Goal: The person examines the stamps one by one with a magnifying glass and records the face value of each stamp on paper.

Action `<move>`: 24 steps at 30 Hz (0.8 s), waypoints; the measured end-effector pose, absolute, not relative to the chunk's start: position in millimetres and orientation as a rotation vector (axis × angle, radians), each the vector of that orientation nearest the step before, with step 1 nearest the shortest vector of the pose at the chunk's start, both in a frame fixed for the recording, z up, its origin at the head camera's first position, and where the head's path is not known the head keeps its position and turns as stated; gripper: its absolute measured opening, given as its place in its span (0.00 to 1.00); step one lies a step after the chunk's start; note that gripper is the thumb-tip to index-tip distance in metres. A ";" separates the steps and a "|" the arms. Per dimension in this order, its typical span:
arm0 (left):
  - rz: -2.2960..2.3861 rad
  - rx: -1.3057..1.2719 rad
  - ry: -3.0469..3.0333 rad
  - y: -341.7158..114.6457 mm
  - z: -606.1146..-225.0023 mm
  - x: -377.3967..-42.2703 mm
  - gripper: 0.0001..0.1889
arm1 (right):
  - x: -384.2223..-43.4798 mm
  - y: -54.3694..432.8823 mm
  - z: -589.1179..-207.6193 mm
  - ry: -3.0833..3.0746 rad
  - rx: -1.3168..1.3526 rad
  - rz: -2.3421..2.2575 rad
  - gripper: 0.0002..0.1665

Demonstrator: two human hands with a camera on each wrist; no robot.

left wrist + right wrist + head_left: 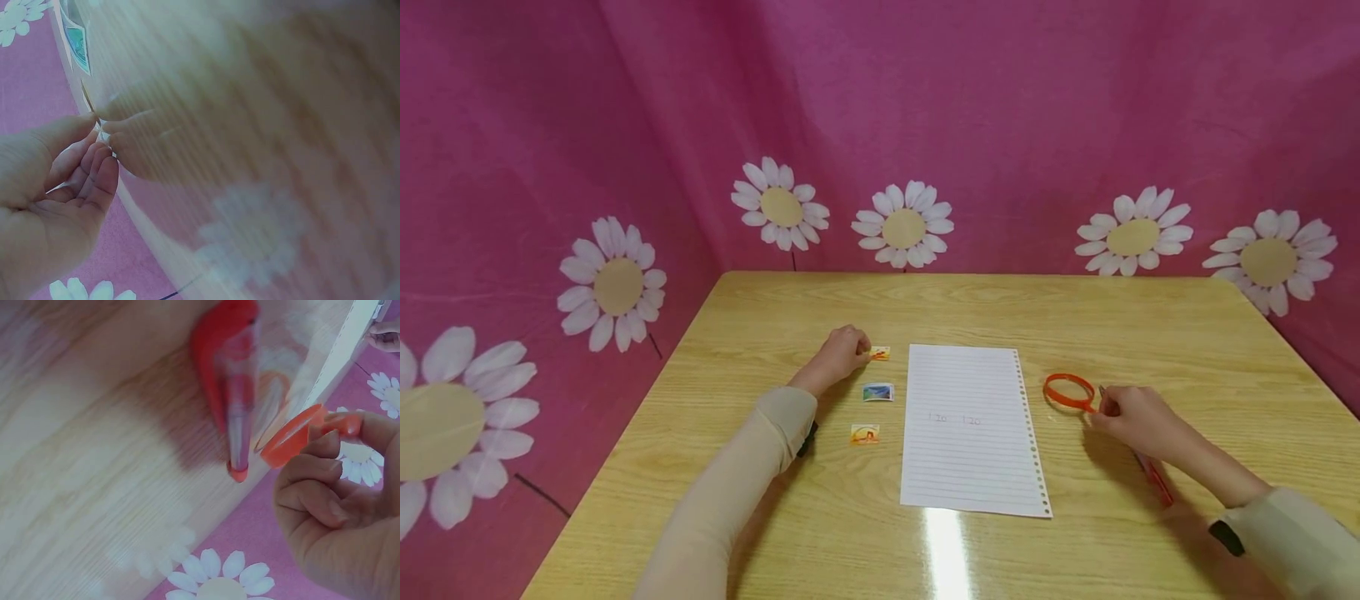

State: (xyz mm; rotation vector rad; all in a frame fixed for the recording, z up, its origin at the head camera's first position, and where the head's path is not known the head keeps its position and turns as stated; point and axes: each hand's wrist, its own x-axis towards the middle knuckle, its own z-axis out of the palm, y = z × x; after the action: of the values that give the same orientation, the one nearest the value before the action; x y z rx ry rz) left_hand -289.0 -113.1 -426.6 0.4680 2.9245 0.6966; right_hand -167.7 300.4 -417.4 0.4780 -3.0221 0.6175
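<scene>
My left hand (842, 354) pinches the left edge of the top stamp (881, 353), a small yellow and red one. In the left wrist view that stamp (88, 97) appears edge-on between thumb and fingers. Below it lie a blue-green stamp (877, 392) and another yellow and orange stamp (865, 434), in a rough column. On the other side, my right hand (1138, 421) grips the short handle of an orange magnifying glass (1086, 406). Its ring (294, 435) tilts above the table in the right wrist view; the fingers hide much of the handle.
A lined sheet of paper (970, 467) with faint handwritten numbers lies between the hands, its punched edge to the right. Under the right forearm is a red pen (1159, 483) with a clear barrel. A pink flowered curtain (1000, 108) surrounds the wooden table (820, 542).
</scene>
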 end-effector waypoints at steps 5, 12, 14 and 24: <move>0.689 0.476 2.923 -113.2 -425.8 -288.3 0.08 | -165.3 291.7 -422.0 -3.056 0.503 0.601 0.16; 0.695 0.490 2.931 -112.6 -426.6 -288.9 0.08 | -161.5 284.4 -428.5 -3.089 0.502 0.623 0.17; 0.693 0.488 2.929 -112.1 -426.9 -289.2 0.08 | -160.0 283.7 -430.4 -3.078 0.507 0.623 0.18; 0.688 0.518 2.931 -112.4 -425.5 -288.9 0.05 | -155.2 283.9 -433.7 -3.093 0.522 0.644 0.19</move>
State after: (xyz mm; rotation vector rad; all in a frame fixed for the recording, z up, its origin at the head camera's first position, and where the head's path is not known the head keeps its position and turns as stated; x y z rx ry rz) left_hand -288.9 -112.4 -425.5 0.5180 2.9310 0.6884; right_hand -155.2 283.9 -433.7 0.5219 -3.0928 0.6439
